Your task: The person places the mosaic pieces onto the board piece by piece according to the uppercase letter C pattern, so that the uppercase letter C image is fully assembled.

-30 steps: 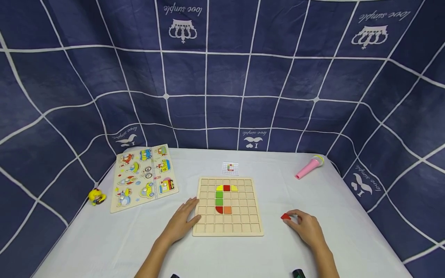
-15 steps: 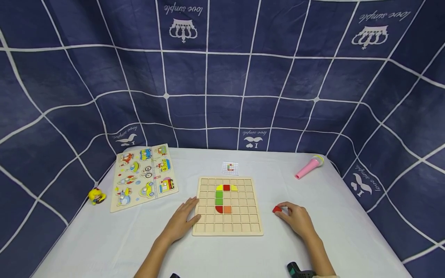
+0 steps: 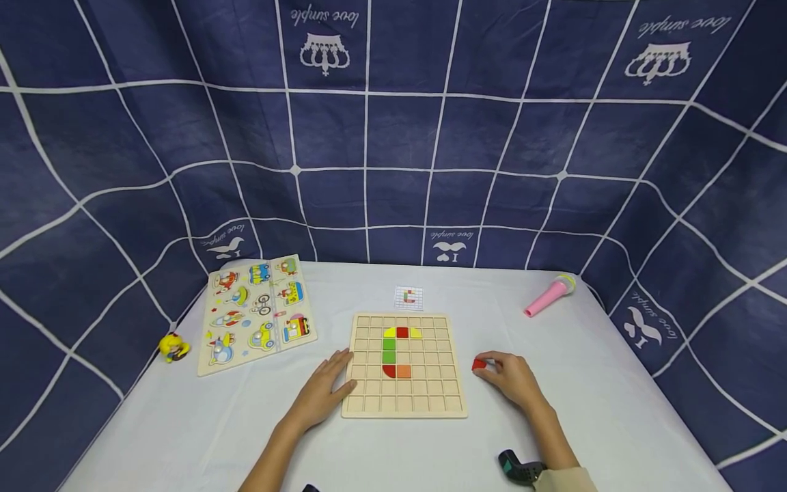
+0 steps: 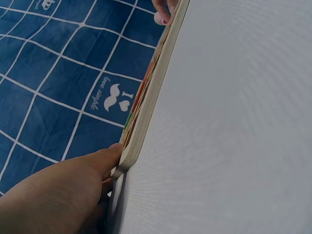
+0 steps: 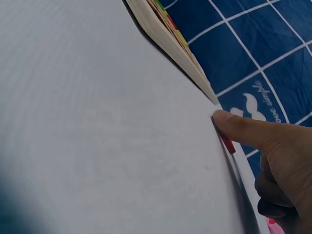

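A wooden grid board [image 3: 430,403] lies in the middle of the table in the head view. Coloured tiles sit in its cells: yellow corner pieces, a red square [image 3: 402,333], green squares [image 3: 389,351], a dark red rounded tile [image 3: 389,371] and an orange square [image 3: 404,371]. My left hand [image 3: 321,391] rests at the board's left edge, fingers straight and thumb on the rim. To the right of the board, my right hand [image 3: 513,377] pinches a red tile [image 3: 478,365] between thumb and fingers, low over the table. In the right wrist view the thumb partly covers this red tile [image 5: 227,141].
Behind the board lies a small pattern card [image 3: 408,298]. A picture puzzle board [image 3: 258,314] and a yellow toy figure [image 3: 173,348] are at the left. A pink toy microphone [image 3: 549,296] lies at the back right. A dark blue curtain [image 3: 393,130] encloses the table.
My right hand has moved left and slightly away from me, bringing the red tile closer to the board's right edge. My left hand stays in place on the board.
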Demonstrator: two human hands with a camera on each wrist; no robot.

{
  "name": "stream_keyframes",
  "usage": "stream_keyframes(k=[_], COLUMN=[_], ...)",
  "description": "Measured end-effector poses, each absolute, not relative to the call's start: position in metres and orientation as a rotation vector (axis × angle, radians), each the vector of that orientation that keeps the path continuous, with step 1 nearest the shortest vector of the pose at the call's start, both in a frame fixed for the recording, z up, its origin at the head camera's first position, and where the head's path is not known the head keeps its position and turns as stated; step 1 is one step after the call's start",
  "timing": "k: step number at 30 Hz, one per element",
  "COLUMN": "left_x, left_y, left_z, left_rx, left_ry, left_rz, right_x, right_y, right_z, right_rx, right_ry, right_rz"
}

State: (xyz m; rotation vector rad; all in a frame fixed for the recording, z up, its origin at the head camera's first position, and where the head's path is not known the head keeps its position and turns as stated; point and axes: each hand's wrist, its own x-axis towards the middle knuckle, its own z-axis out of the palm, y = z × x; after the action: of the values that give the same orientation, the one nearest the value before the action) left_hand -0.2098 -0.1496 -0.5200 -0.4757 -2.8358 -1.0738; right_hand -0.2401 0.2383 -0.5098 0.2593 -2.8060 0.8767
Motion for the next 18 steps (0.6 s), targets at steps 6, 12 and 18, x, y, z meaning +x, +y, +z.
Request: stream_keyframes(k=[6,12,18], left_x=[-0.211,-0.211,-0.211], left_y=[-0.149,-0.15,-0.15], left_z=[-0.52,-0.519,-0.519], left_rx=[-0.481,-0.472,-0.476], left_ry=[-2.832,-2.844,-2.846], left_rz=[-1.08,-1.077,-1.081], right_x=[-0.242,-0.238,-0.236], right_y=[0.233,0.237,0.247], right_z=[-0.51,-0.51,-0.509], right_rx=[0.248,0.273,0.169], right_ry=[-2.827,-2.762,-2.787], right_rz=[0.865,0.853,0.849])
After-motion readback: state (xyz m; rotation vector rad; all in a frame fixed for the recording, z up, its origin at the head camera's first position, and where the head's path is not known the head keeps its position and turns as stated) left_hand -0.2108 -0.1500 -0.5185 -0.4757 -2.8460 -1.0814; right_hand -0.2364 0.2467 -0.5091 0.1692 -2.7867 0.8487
